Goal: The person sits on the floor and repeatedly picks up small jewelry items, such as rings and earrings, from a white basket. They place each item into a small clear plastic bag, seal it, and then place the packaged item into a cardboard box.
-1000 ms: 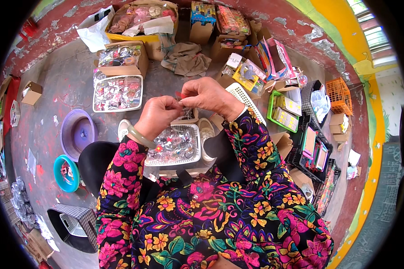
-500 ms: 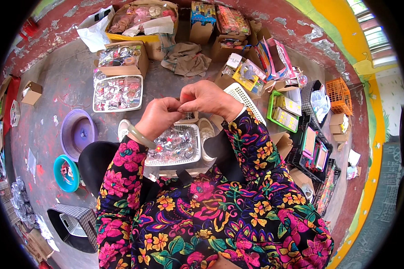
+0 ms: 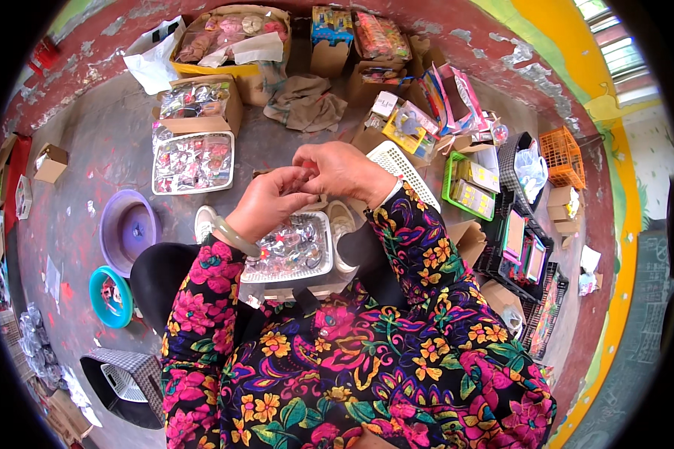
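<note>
My left hand, with a pale bangle at the wrist, meets my right hand in front of me. Both have their fingers closed in a pinch, tips together. Whatever lies between them is too small and hidden to make out; a trace of red shows there. Just below the hands, between my feet, a white plastic basket holds many small clear-wrapped pieces. Part of a cardboard box edge shows behind my fingers.
Ahead on the left are another white basket and a carton of small packets. A purple basin and a teal basin stand left. To the right are a green basket, black crates and an orange crate.
My fingers have shifted: the left hand's fingers now spread further under the right hand's fingertips, and the left hand sits slightly higher. The view has tilted a little.
</note>
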A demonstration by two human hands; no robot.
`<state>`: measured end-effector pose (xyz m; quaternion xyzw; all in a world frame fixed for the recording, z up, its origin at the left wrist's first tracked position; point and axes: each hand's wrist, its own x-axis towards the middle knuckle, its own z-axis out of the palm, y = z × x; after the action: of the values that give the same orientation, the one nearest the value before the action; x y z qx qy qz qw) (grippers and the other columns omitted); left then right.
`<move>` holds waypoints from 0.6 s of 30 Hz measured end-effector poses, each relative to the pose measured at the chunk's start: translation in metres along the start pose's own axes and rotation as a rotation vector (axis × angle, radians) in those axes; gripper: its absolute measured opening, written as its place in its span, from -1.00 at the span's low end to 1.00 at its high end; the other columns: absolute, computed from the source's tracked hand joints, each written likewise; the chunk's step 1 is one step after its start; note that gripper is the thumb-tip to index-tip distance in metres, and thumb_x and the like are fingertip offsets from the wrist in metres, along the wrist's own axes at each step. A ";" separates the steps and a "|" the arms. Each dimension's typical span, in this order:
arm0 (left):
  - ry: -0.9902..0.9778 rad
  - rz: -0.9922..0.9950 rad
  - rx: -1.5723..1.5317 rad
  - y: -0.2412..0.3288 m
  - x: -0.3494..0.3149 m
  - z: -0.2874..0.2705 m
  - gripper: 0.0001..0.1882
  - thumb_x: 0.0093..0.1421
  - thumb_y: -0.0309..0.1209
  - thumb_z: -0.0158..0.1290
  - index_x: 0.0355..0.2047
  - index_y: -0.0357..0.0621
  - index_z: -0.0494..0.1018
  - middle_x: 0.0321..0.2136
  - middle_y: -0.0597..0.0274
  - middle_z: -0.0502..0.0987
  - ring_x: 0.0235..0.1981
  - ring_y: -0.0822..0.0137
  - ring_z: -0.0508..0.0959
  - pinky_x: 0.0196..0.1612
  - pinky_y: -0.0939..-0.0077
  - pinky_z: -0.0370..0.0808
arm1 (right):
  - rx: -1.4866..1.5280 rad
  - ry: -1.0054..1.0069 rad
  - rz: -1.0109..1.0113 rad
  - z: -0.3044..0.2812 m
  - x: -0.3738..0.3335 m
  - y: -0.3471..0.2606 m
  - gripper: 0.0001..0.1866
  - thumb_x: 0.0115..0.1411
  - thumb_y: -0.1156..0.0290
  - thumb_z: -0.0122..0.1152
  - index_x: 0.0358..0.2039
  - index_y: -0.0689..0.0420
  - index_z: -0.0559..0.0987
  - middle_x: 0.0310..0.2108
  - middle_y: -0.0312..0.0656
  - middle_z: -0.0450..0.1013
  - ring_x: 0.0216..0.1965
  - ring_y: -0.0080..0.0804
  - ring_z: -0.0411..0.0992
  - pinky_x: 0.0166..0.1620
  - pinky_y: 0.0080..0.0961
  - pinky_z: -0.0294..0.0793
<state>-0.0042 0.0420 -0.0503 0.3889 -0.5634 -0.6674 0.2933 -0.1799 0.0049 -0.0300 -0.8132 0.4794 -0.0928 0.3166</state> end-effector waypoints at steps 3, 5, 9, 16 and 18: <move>-0.011 -0.001 -0.052 0.003 0.000 -0.006 -0.65 0.21 -0.33 -0.05 -0.03 -0.25 0.36 -0.34 0.29 0.53 -0.37 0.56 0.52 -0.64 0.77 0.37 | 0.012 0.081 0.000 -0.003 -0.002 -0.004 -0.51 -0.15 0.19 0.29 -0.19 0.08 0.42 -0.43 -0.02 0.48 -0.32 -0.04 0.44 -0.30 -0.23 0.40; 0.023 -0.035 -0.042 -0.001 0.003 -0.007 -0.66 0.21 -0.32 -0.05 -0.07 -0.26 0.38 -0.36 0.29 0.53 -0.40 0.56 0.52 -0.65 0.76 0.38 | -0.006 0.089 0.006 0.000 -0.002 -0.007 -0.51 -0.13 0.22 0.27 -0.15 0.06 0.39 -0.43 -0.03 0.48 -0.32 -0.03 0.44 -0.29 -0.22 0.40; 0.069 -0.058 0.072 -0.002 0.003 -0.007 -0.70 0.21 -0.33 -0.06 -0.16 -0.31 0.45 -0.41 0.30 0.53 -0.46 0.57 0.51 -0.65 0.73 0.39 | -0.046 0.067 -0.001 0.009 0.003 -0.008 -0.57 -0.08 0.29 0.21 -0.16 0.07 0.38 -0.43 -0.03 0.48 -0.32 -0.01 0.44 -0.30 -0.18 0.39; 0.321 0.111 0.013 -0.018 0.009 0.002 -0.75 0.07 -0.41 -0.07 -0.34 -0.28 0.54 -0.64 0.27 0.52 -0.59 0.58 0.45 -0.51 0.63 0.40 | -0.073 0.156 0.002 0.015 0.005 -0.011 -0.58 -0.08 0.32 0.20 -0.17 0.09 0.38 -0.43 0.01 0.47 -0.33 0.01 0.44 -0.30 -0.16 0.39; 0.372 0.156 0.082 -0.018 0.011 0.000 -0.75 0.04 -0.43 -0.06 -0.36 -0.28 0.55 -0.63 0.23 0.54 -0.56 0.58 0.46 -0.46 0.62 0.42 | -0.055 0.177 -0.003 0.020 0.007 -0.011 -0.57 -0.09 0.30 0.21 -0.16 0.09 0.38 -0.43 0.01 0.48 -0.33 0.01 0.44 -0.30 -0.16 0.40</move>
<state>-0.0090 0.0362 -0.0699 0.4720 -0.5546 -0.5359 0.4271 -0.1594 0.0113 -0.0399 -0.8109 0.5067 -0.1516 0.2504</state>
